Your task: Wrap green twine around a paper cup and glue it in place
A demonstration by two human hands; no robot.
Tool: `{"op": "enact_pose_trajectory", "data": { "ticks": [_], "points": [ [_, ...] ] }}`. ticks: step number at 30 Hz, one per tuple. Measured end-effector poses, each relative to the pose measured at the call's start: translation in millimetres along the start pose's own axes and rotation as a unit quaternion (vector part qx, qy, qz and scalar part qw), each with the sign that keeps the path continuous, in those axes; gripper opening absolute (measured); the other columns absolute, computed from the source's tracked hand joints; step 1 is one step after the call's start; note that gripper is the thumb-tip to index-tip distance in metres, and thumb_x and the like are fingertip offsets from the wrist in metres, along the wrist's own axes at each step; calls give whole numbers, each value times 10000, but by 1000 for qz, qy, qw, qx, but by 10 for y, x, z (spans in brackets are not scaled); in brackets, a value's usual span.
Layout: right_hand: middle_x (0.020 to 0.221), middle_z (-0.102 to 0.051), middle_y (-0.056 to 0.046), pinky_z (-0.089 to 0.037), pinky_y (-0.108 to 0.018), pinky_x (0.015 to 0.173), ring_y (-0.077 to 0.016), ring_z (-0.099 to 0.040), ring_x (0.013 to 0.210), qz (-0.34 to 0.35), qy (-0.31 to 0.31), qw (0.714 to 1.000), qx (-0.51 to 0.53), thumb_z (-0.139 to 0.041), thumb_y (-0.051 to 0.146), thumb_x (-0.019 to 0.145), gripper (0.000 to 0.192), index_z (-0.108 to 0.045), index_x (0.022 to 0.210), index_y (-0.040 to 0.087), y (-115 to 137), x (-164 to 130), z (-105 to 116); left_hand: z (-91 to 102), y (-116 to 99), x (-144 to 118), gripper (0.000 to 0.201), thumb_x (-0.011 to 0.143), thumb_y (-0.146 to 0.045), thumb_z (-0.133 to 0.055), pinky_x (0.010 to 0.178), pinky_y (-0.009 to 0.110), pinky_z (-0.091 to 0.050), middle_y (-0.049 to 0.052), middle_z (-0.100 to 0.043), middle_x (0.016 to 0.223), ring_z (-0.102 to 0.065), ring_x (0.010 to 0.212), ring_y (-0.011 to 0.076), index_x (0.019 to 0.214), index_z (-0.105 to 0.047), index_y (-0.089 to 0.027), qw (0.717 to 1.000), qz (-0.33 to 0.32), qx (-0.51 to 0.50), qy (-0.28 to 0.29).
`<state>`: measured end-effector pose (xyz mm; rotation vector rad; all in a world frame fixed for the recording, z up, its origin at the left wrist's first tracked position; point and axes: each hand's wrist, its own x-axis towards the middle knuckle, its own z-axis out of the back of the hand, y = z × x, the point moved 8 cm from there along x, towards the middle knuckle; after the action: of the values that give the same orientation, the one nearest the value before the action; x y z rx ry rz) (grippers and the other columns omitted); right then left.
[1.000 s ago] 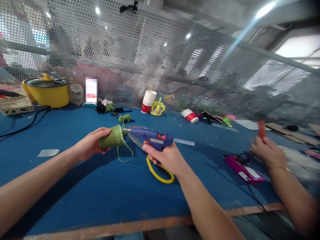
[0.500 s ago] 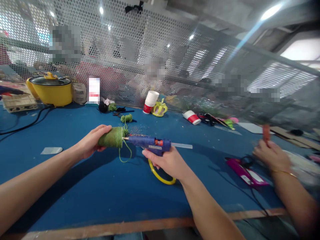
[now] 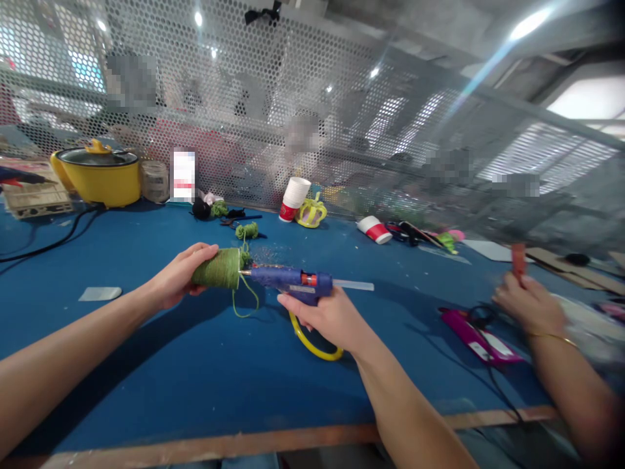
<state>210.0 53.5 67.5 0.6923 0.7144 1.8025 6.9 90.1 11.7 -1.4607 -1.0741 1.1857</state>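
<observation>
My left hand (image 3: 188, 272) is wrapped round a cup covered in green yarn (image 3: 218, 269), held on its side with its rim toward the right. A loose green strand (image 3: 256, 303) hangs from the rim. In my right hand (image 3: 325, 312) is a blue hot glue gun (image 3: 293, 281), its metal nozzle at the cup's rim and a clear glue stick (image 3: 354, 284) sticking out of its back. Whether the nozzle touches the yarn I cannot tell. A yellow curved handle (image 3: 317, 348) lies under the gun, the rest of it mostly hidden.
A small green yarn bundle (image 3: 247, 230) lies beyond the cup. Stacked paper cups (image 3: 295, 195) and a yellow-striped craft piece (image 3: 311, 212) stand farther back. At left is a yellow electric pot (image 3: 105, 179). A co-worker's hand (image 3: 530, 303) is at right, near a purple box (image 3: 481, 339).
Hardly anything differs. The glue gun's rear end has shifted very slightly left, while the cup stays in place at its nozzle.
</observation>
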Motion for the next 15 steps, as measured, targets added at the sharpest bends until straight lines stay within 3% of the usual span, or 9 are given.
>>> {"op": "enact_pose_trajectory", "data": {
  "ticks": [15],
  "points": [
    [428,-503,33,-399,-249,480,-115,-483,417,-13,4,1000,-26,-568,368,760,214,-579,660,179,-9,-4,1,-10,-31,-6,303,746,-496,-534,315,151,-252,-42,-419,586,-395,427,76,807,-487,-203,1000,-22,18,6]
  ]
}}
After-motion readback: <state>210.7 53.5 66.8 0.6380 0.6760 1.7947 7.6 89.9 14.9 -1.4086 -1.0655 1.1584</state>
